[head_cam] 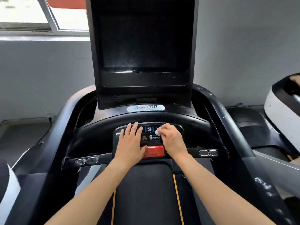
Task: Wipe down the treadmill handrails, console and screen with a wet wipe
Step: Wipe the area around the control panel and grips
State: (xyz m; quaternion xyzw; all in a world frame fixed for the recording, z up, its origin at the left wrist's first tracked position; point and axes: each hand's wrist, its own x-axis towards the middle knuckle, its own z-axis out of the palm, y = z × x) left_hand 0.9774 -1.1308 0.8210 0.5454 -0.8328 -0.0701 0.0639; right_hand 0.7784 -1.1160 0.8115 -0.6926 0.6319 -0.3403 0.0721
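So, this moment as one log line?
phase: wiping | right hand: pinches wet wipe on console | left hand: flat on console

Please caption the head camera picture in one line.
Right hand holds a wet wipe on the console buttons; left hand rests flat beside it.

Right hand (172, 138) pinches wadded wet wipe (157, 132) on button panel (150, 135) just right of fan button (149, 129); left hand (131, 143) flat beside, thumb on red stop button (153, 151); screen (142, 43) dark above.
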